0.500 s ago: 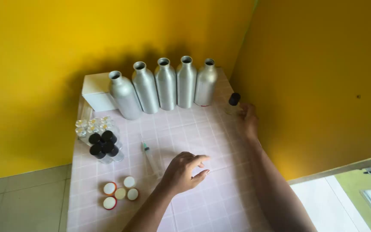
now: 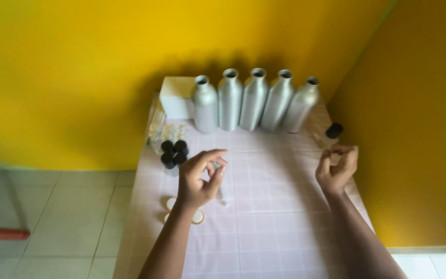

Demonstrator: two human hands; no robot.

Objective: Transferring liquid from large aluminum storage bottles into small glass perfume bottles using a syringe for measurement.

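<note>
Syringe (image 2: 224, 192): small, clear, lying on the worktop (image 2: 274, 227) just below the left hand's fingers, partly hidden by them.

Left hand (image 2: 198, 178): raised over the worktop's left half, fingers curled, thumb and forefinger pinched at the syringe's upper end; a firm hold cannot be told.

Right hand (image 2: 336, 168): near the right edge, loosely curled, fingertips drawn together; whether they pinch anything cannot be told.

Cap (image 2: 334, 130): black, small, on the worktop just beyond the right hand.

Vials (image 2: 174, 153): cluster with black tops, far left of the worktop, near the left hand. Clear vials (image 2: 165, 130) with pale tops stand just behind them.

Lids (image 2: 198, 217): round, white with orange rims, near-left, partly under the left wrist.

Bottles (image 2: 254, 98): five, silver metal, open necks, upright in a row along the far edge, touching or nearly so.

Box (image 2: 175, 98): white, far-left corner, beside the leftmost bottle.

Worktop: covered in pink-and-white check cloth, set in a corner of yellow walls (image 2: 68, 67).

Floor (image 2: 63, 217): pale tiles, left.
</note>
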